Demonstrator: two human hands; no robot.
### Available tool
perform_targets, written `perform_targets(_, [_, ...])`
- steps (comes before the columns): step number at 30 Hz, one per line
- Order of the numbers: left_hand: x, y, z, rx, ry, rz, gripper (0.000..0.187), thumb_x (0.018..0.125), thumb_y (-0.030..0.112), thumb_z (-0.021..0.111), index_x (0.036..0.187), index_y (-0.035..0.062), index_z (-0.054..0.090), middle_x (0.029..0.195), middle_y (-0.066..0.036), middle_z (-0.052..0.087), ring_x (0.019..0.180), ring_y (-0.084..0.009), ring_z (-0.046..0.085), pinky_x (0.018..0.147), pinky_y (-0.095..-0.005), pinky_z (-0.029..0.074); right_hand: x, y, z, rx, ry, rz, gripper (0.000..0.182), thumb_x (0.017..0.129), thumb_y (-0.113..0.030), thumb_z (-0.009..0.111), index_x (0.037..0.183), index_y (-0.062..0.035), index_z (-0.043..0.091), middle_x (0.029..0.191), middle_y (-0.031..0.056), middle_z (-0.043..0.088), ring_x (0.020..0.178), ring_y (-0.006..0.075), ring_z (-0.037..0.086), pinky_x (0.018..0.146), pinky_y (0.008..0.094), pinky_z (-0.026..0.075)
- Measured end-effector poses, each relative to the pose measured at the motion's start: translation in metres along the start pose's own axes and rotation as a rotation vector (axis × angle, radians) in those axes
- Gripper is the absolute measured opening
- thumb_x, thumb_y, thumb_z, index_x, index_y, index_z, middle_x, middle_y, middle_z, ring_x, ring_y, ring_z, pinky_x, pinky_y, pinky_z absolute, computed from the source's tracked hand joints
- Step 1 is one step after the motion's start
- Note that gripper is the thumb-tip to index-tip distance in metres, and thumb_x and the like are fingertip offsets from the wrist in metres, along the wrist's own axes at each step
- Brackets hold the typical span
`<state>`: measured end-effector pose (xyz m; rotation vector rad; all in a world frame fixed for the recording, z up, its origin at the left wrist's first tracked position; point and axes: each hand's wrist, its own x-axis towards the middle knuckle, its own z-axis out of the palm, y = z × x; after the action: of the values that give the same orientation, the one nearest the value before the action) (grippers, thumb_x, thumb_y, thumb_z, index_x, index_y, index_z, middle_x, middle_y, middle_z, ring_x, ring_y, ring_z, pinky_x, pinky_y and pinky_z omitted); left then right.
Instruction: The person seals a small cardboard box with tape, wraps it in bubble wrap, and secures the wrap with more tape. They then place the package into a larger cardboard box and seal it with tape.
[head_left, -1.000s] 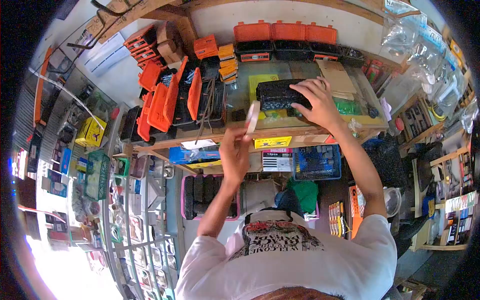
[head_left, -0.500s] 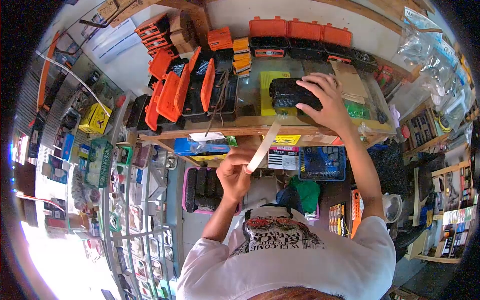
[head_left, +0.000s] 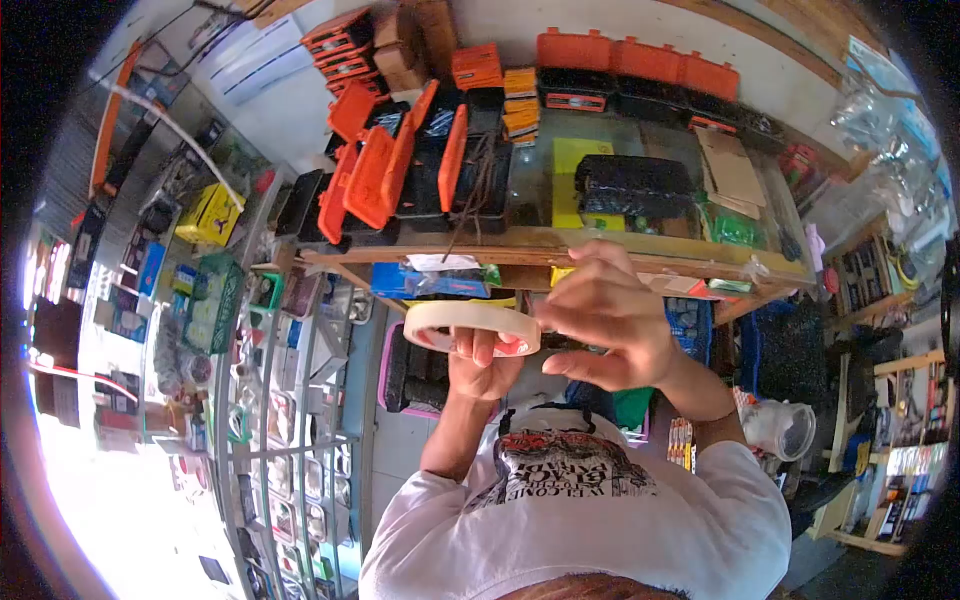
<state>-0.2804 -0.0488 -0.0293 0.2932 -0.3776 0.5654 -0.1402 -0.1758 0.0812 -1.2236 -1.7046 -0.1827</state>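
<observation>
A roll of cream masking tape [head_left: 431,318] sits around the fingers of my left hand [head_left: 482,378], which poke up through its ring. Just right of the roll is my right hand [head_left: 622,335], its fingers bent and spread from the thumb, with no object visible in the gap. Its fingertips come right up to the roll's edge in this view. Beyond both hands, a black plastic-wrapped package [head_left: 637,187] lies on the glass-topped counter [head_left: 525,205], partly over a yellow sheet [head_left: 572,160].
Black cases with raised orange lids [head_left: 370,180] stand at the counter's left. More orange-lidded cases [head_left: 577,75] line the back, beside small orange boxes [head_left: 521,105]. Flattened cardboard [head_left: 730,165] lies to the right. A wooden edge [head_left: 430,246] runs along the counter front.
My right hand has left the black package and come down beside the tape roll. The roll, seen edge-on before, now faces as a ring around my left fingers. The view has shifted slightly.
</observation>
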Motion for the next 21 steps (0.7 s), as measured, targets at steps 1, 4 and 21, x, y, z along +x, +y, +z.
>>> perform_targets(1, [-0.002, 0.001, -0.002, -0.024, 0.007, -0.007, 0.021, 0.085, 0.007, 0.078, 0.084, 0.0195, 0.062, 0.079, 0.007, 0.065, 0.097, -0.0185, 0.064, 0.101, -0.0435, 0.048, 0.002, -0.003, 0.008, -0.052, 0.024, -0.030, 0.042, 0.077, -0.028, 0.085, 0.113, -0.0088, 0.074, 0.094, 0.0016, 0.073, 0.089, 0.0225, 0.068, 0.099, 0.0519, 0.042])
perform_targets(4, [-0.001, 0.003, 0.001, -0.119, -0.013, -0.020, 0.017, 0.089, 0.008, 0.075, 0.089, 0.0209, 0.063, 0.082, 0.009, 0.064, 0.102, -0.0158, 0.063, 0.097, -0.0422, 0.051, -0.001, -0.005, 0.030, -0.178, 0.118, -0.111, 0.039, 0.075, -0.026, 0.086, 0.111, -0.0130, 0.075, 0.094, 0.0000, 0.072, 0.088, 0.0205, 0.067, 0.098, 0.0519, 0.043])
perform_targets(21, [0.004, 0.018, 0.022, 0.516, 0.023, 0.208, 0.019, 0.097, 0.023, 0.066, 0.100, 0.0099, 0.053, 0.079, -0.003, 0.059, 0.076, -0.0224, 0.065, 0.077, -0.0392, 0.056, 0.011, 0.003, 0.037, -0.167, 0.229, -0.099, 0.045, 0.080, -0.016, 0.074, 0.124, -0.0046, 0.069, 0.085, 0.0029, 0.069, 0.079, 0.0190, 0.065, 0.092, 0.0478, 0.047])
